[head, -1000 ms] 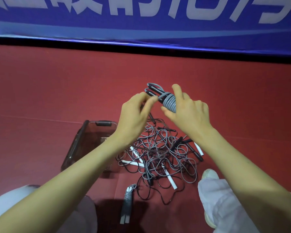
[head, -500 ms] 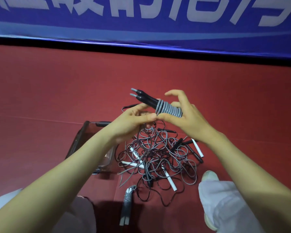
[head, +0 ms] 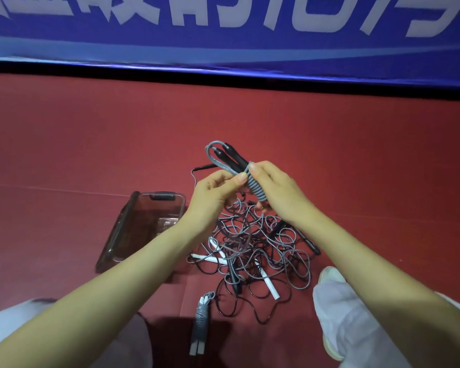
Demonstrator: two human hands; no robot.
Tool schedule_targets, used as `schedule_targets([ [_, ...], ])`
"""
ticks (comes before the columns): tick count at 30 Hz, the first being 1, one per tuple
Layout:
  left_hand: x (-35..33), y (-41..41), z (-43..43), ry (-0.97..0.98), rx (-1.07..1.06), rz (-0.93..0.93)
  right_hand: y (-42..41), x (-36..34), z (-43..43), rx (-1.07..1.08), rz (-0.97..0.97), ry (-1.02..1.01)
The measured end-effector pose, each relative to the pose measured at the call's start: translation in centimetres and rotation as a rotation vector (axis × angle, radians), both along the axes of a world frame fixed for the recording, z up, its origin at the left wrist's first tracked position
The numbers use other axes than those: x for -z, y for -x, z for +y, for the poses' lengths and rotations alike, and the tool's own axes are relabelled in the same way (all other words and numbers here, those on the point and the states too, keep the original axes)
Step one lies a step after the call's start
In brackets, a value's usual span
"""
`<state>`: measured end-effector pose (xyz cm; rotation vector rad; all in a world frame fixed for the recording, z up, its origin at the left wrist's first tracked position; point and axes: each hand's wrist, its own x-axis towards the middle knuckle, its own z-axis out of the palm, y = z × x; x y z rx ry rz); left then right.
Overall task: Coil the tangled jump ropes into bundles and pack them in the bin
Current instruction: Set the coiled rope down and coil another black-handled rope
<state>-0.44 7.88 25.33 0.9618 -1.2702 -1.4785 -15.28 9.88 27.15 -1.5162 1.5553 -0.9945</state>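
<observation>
2 hands over red floor (head: 91, 142); R hand (head: 279, 195) grip closed round rope bundle (head: 256, 188), grey coils on black handles; L hand (head: 210, 200) grip pinches its grey cord end (head: 221, 166); tangled ropes (head: 260, 248) lie below; clear bin (head: 117, 232) just left; 1 finished bundle (head: 201, 320) nearer person.

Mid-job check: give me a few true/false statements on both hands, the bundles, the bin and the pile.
1. The right hand grips a black-handled bundle wound with grey rope. True.
2. The left hand lies flat on the floor. False: it is raised and pinches a loose strand of that bundle.
3. The white-handled bundle is packed in the bin. False: it lies on the floor outside the bin, nearer the person.
4. A tangled pile of ropes lies on the floor right of the bin. True.
</observation>
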Motion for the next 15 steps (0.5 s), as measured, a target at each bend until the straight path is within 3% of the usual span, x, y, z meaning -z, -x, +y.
schedule_targets([
  [3, -0.5, 0.4, 0.7, 0.044, 0.005, -0.025, 0.1, 0.3, 0.3, 0.1, 0.042, 0.081],
  [6, -1.6, 0.3, 0.7, 0.056, 0.121, -0.012, -0.3, -0.2, 0.4, 0.087, -0.207, 0.085],
  [8, -2.3, 0.0, 0.0, -0.036, 0.224, -0.063, -0.2, -0.6, 0.4, 0.096, -0.259, 0.067],
  [12, -3.5, -1.7, -1.1, -0.066, 0.404, -0.411, 0.8, -0.6, 0.4, 0.129, -0.094, 0.119],
  [15, -3.6, -3.2, -2.1, -0.019, 0.5, -0.496, 1.4, -0.5, 0.3, 0.172, 0.081, 0.162],
])
